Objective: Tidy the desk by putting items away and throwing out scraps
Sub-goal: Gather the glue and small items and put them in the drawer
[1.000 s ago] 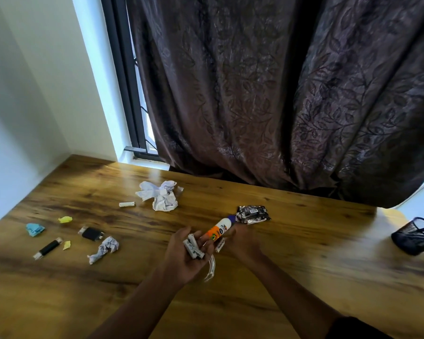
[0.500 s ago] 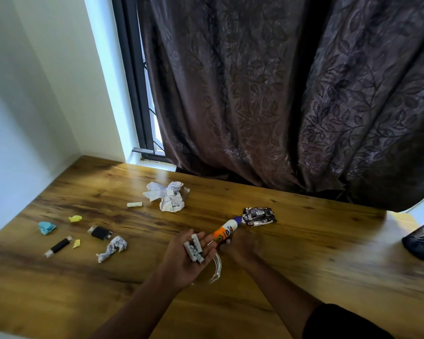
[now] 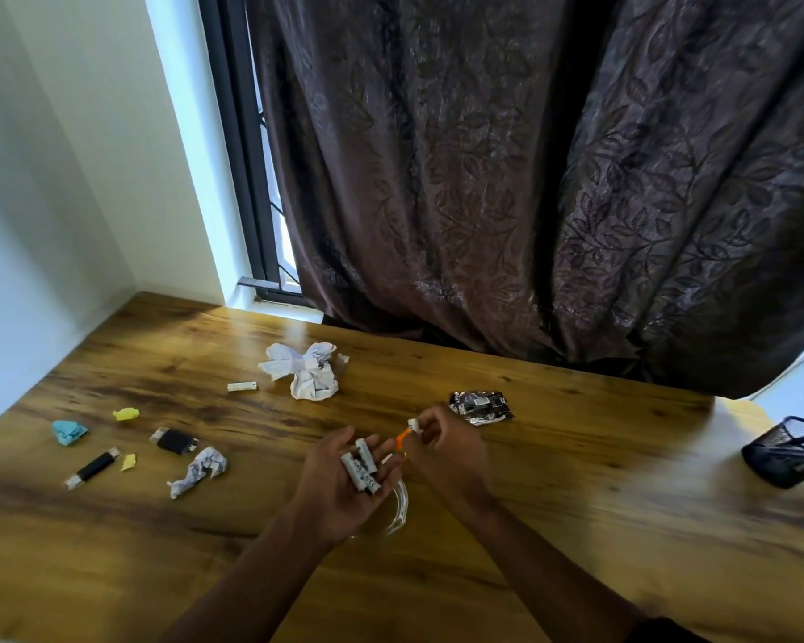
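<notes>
Blue scrap (image 3: 68, 431): lay at the far left of your bench (image 3: 576, 526).
Yellow scraps: one (image 3: 126, 413) sat just right of the blue scrap; a smaller one (image 3: 128, 461) lay nearer you.
Black sticks: a thin one (image 3: 91, 468) lay beside the smaller yellow scrap; a thicker one (image 3: 173, 441) lay apart to its right.
Small paper wad (image 3: 199, 471): rested on the bench, just below the thicker black stick.
White stub (image 3: 242, 386): lay on the bench, left of the big wad.
Big paper wad (image 3: 305, 369): sat toward the far edge, near the curtain (image 3: 507, 178).
Left hand (image 3: 347, 484): your palm faced up, fingers spread loosely, carrying grey cylinders (image 3: 360, 464) across it.
Clear curved piece (image 3: 399, 505): showed just below the left hand; whether it touched the hand, cannot tell.
Right hand (image 3: 442, 450): your fingers were curled, pinching an orange-and-white glue stick (image 3: 407, 433) just beside the left fingertips.
Foil wrapper (image 3: 481, 406): lay crumpled on the bench just beyond your right hand.
Mesh cup (image 3: 785, 457): stood tilted at the right edge, well apart from both hands.
</notes>
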A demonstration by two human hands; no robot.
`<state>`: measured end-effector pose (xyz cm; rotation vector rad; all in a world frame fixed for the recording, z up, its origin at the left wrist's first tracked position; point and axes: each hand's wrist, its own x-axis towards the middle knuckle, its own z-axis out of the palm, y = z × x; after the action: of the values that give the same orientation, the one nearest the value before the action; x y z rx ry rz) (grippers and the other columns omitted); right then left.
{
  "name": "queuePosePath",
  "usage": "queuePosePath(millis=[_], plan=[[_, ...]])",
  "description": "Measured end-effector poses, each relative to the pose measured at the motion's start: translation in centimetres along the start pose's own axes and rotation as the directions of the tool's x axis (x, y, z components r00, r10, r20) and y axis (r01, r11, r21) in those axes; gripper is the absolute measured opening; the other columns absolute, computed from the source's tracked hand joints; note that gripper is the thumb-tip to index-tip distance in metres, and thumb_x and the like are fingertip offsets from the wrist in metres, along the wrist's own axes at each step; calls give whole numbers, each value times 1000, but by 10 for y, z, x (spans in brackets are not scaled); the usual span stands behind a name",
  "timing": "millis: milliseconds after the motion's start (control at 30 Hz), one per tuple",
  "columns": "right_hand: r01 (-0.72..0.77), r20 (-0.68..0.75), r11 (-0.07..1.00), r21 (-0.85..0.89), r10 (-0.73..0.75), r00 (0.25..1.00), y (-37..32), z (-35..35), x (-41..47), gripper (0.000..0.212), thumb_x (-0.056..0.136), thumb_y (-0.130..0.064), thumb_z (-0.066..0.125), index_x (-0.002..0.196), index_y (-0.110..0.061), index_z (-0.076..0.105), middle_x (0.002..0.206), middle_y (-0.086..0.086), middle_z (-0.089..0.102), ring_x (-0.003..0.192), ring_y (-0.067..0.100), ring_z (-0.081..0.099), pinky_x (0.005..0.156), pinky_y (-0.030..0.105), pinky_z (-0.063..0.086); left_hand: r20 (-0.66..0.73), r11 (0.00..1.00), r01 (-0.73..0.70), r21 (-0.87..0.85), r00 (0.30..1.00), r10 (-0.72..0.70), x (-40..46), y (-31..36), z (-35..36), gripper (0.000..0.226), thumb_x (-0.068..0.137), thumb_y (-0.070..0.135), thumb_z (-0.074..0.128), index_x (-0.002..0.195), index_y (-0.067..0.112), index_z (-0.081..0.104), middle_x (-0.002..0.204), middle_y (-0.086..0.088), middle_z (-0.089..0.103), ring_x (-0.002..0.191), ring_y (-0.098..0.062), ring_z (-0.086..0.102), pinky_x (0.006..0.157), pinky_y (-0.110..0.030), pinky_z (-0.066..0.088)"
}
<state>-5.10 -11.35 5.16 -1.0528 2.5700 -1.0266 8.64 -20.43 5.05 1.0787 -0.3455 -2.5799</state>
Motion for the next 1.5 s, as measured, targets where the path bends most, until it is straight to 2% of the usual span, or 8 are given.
queuePosePath(millis=[267, 400, 500, 633, 900, 1000, 1200, 1500], plan=[[250, 170, 968, 34, -252, 953, -25, 19, -14, 31, 82, -53, 60, 97, -30, 73, 87, -15, 70, 78, 4, 65, 69, 32, 57, 111, 999, -2, 32, 994, -2, -4, -2, 0, 51, 104, 35, 43, 131, -5, 58, 112, -21, 75, 105, -29, 70, 84, -40, 55], [214, 107, 975, 61, -220, 970, -17, 19, -15, 26, 88, -46, 56, 99, -30, 74, 89, -17, 72, 78, 1, 66, 69, 29, 57, 134, 999, 5, 48, 991, -12, -2, -2, -4, 41, 97, 27, 50, 91, -2, 79, 100, -20, 75, 89, -30, 73, 84, -41, 54], [170, 68, 982, 80, -176, 982, -7, 16, -14, 13, 91, -36, 61, 96, -31, 73, 82, -19, 71, 73, -1, 65, 65, 27, 56, 144, 1000, 10, 27, 989, -14, -1, -3, -12, 24, 86, 10, 60, 106, -1, 67, 113, -18, 73, 94, -29, 73, 96, -40, 50], [112, 86, 988, 101, -121, 989, 2, 16, -14, 8, 93, -31, 65, 95, -30, 73, 79, -17, 71, 72, 0, 66, 65, 29, 57, 70, 998, 21, 65, 997, -26, 0, 0, -20, 46, 78, -4, 65, 122, 2, 59, 115, -20, 71, 98, -30, 71, 112, -46, 46], [88, 137, 994, 61, -95, 986, 6, 23, -12, 16, 91, -21, 63, 99, -32, 72, 72, -15, 68, 63, 2, 63, 54, 21, 45, 54, 998, 15, 58, 998, -18, -6, 6, -32, 50, 82, -6, 62, 131, 3, 55, 129, -22, 68, 108, -33, 70, 84, -44, 62], [79, 150, 996, 47, -86, 985, -1, 27, -7, 16, 91, -23, 63, 100, -33, 72, 80, -18, 69, 71, 0, 65, 62, 27, 54, 71, 999, -6, 38, 997, 3, -12, 9, -39, 39, 81, -6, 61, 119, 3, 59, 112, -19, 70, 102, -31, 69, 80, -42, 64], [108, 190, 993, 49, -116, 975, -16, 42, 7, 14, 93, -20, 65, 101, -29, 73, 81, -24, 63, 76, -9, 59, 63, 8, 39, 17, 1000, -20, -17, 1000, 20, -19, 23, -62, 47, 84, -5, 63, 130, 4, 58, 126, -20, 68, 114, -33, 68, 90, -44, 62], [227, 281, 973, 42, -229, 932, -53, 74, 23, 17, 94, -20, 63, 108, -26, 72, 93, -13, 72, 78, -2, 60, 67, 11, 41, -2, 996, -69, -54, 998, 69, -30, 41, -89, 53, 85, -5, 61, 138, -4, 56, 139, -25, 62, 123, -35, 62, 106, -45, 50]])
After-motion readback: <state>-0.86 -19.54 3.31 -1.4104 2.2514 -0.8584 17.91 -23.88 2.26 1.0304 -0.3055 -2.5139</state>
